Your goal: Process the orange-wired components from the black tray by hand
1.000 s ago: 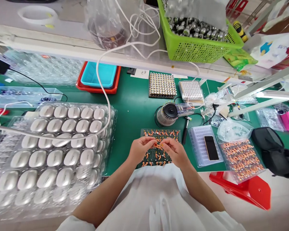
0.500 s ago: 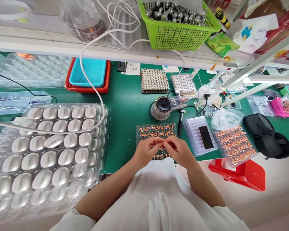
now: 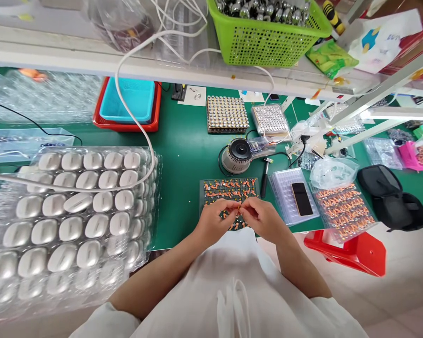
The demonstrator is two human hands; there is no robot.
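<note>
A dark tray [image 3: 211,184] of small orange parts lies on the green table just in front of me. My left hand [image 3: 215,220] and my right hand [image 3: 264,217] meet over its near half, fingertips pinched together on one small orange part [image 3: 237,207]. Both wrists rest near the table's front edge. The near rows of the tray are hidden under my hands.
Stacked clear blister trays of silver oval shells [image 3: 74,206] fill the left, crossed by a white cable [image 3: 134,122]. A round grey device [image 3: 238,155], a phone [image 3: 301,198] on a clear tray, another tray of orange parts [image 3: 341,209] and a black pouch [image 3: 391,197] lie to the right.
My hands have drawn slightly nearer to me over the tray, still pinched together. The camera tilted, so the whole scene has shifted.
</note>
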